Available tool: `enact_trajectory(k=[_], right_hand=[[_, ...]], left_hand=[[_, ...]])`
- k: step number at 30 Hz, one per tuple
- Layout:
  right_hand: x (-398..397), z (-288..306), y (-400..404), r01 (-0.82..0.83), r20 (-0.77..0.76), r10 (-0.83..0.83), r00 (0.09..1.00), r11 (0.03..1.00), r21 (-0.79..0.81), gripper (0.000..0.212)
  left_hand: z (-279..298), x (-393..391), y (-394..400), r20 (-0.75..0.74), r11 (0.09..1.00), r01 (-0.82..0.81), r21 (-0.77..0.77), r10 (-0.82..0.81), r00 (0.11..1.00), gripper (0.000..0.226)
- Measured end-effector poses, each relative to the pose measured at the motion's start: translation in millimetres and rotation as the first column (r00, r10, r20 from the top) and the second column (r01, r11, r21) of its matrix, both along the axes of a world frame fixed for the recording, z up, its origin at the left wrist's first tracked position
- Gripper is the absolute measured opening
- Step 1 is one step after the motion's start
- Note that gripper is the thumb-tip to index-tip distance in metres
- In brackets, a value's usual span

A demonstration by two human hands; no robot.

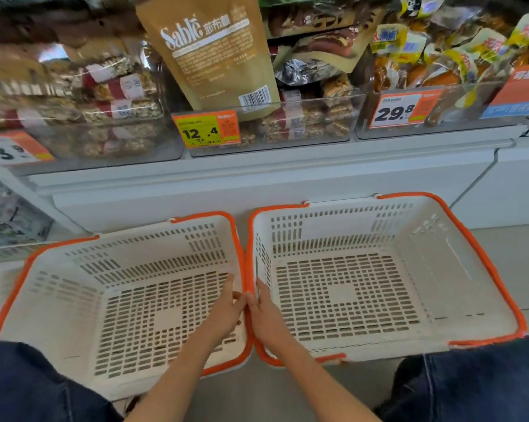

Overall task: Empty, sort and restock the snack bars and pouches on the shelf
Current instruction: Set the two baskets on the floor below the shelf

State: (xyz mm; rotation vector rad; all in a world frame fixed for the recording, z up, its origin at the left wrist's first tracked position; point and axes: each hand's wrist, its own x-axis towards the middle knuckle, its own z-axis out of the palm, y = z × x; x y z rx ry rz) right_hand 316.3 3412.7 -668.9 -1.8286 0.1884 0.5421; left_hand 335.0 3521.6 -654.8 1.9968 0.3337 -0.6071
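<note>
Two empty white baskets with orange rims stand side by side on the floor, the left basket [59,300] and the right basket [440,269]. My left hand [223,312] grips the right rim of the left basket. My right hand [264,315] grips the left rim of the right basket, so the two hands touch. On the shelf above, clear bins hold nut snack bars [117,108] at left and centre. A tan Sable pouch [214,53] stands upright in the centre bin. Yellow and orange snack packets [440,59] fill the right bin.
Price tags 12.4 [205,129], 29.8 [403,109] and 3.9 [10,150] hang on the bin fronts. A white shelf base [257,184] rises behind the baskets. A lower clear bin [7,220] sits at far left. My knees in dark trousers frame the bottom corners.
</note>
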Motion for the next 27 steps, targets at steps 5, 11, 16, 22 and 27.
enact_trajectory(k=[5,11,16,22,27], right_hand=[[14.6,7.1,-1.8,-0.042,-0.053,0.033,0.998,0.98,-0.196,0.033],[16.3,26.5,6.5,-0.099,-0.076,0.08,0.994,0.95,-0.297,0.033],[18.3,78.1,16.7,-0.133,0.162,0.207,0.965,0.917,-0.376,0.031],[76.3,181.9,-1.5,0.157,0.528,0.018,0.849,0.946,-0.284,0.034],[160.4,293.5,-25.6,0.309,0.738,-0.085,0.67,0.935,-0.173,0.036]], left_hand=[[8.0,-1.1,-2.8,-0.059,0.987,-0.116,-0.108,0.11,0.992,0.032],[29.7,2.7,8.6,-0.139,0.996,-0.025,-0.084,0.013,0.99,0.027],[66.7,8.8,22.4,-0.016,0.998,0.052,-0.028,-0.052,0.999,0.044],[175.3,63.9,67.7,0.419,0.992,0.083,0.094,-0.115,0.901,0.032],[285.8,89.7,99.5,0.638,0.988,0.012,0.153,-0.108,0.763,0.016]])
